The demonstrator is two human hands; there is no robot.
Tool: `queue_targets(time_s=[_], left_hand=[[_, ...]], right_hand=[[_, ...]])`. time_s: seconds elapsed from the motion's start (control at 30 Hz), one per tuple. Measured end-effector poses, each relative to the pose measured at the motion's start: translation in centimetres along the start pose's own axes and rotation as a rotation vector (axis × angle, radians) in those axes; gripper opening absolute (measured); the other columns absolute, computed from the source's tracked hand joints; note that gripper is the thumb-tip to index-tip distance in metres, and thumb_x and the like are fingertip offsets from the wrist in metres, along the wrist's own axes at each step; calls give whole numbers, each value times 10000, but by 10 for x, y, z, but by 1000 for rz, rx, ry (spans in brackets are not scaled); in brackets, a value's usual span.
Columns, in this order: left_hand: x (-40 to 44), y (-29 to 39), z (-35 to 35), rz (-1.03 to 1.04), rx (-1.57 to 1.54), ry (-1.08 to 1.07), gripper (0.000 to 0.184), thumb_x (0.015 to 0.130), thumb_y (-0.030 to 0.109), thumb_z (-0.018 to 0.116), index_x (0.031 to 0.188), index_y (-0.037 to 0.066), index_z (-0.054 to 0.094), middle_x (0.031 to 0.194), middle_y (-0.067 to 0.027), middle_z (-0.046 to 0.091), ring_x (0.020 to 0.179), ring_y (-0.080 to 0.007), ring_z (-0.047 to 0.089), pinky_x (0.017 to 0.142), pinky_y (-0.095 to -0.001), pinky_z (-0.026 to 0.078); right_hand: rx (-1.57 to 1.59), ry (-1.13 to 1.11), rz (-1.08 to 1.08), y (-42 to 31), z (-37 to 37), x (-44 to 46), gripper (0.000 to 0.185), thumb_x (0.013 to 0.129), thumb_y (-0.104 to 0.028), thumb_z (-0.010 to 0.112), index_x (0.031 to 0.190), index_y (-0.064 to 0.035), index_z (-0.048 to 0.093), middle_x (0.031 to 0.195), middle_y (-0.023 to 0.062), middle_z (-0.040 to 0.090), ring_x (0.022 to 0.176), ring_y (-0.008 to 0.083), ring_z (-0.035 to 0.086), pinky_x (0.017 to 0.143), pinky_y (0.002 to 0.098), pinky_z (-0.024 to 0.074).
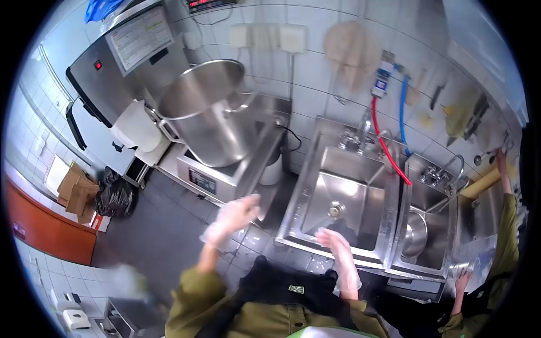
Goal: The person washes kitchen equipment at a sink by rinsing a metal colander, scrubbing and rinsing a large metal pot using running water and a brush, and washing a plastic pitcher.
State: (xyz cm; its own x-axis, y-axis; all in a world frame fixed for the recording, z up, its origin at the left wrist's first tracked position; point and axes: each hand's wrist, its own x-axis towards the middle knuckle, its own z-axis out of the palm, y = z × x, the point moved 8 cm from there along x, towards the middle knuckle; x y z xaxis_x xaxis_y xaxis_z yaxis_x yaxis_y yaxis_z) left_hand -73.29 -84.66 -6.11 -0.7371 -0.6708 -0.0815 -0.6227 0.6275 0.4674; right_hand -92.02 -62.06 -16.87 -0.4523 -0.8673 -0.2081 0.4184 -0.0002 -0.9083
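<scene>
My left hand (234,217), in a clear plastic glove, is raised over the floor in front of the steel cooker (211,179). Its fingers are blurred and bunched, and I cannot make out whether they hold anything. My right hand (337,248), gloved too, is up near the front rim of the large sink (335,211), thumb side toward the basin, with nothing visible in it. A big steel pot (211,127) stands on the cooker, beyond my left hand. A red hose (386,141) hangs over the large sink's right side.
A co-worker's arms (507,225) reach in at the right, by a smaller sink (420,265) holding a steel bowl (415,234). A black bag (114,194) and cardboard boxes (78,191) lie on the floor at left. A white pitcher (138,125) stands beside the pot.
</scene>
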Motion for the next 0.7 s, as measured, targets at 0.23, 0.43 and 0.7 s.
queue_targets(time_s=[0.23,0.43,0.7], left_hand=[[-5,-174,-177,-173,-238,331,369,838,231,558,1175,81,543,1108,-108,604,1004,-206,592,880,-305,451],[66,-272,-281,40,-661,539,415,862,226,551,1220,26,482,1194,-88,537,1094,-168,502,934,-277,381],[275,-383,-316,-8,-1110,149,341,895,340,480,1091,68,541,906,-34,602,807,-131,552,725,-317,431]], right_hand=[[-254,-85,-213,-66,145,86,311,902,-263,450,1055,-47,614,1208,55,526,1058,148,499,843,274,392],[-183,-1,-174,-108,219,210,380,904,-295,449,1170,-32,514,1122,55,575,981,138,537,805,273,422],[472,67,-221,-160,281,333,174,879,-164,447,728,-89,489,591,-27,449,492,91,434,462,234,370]])
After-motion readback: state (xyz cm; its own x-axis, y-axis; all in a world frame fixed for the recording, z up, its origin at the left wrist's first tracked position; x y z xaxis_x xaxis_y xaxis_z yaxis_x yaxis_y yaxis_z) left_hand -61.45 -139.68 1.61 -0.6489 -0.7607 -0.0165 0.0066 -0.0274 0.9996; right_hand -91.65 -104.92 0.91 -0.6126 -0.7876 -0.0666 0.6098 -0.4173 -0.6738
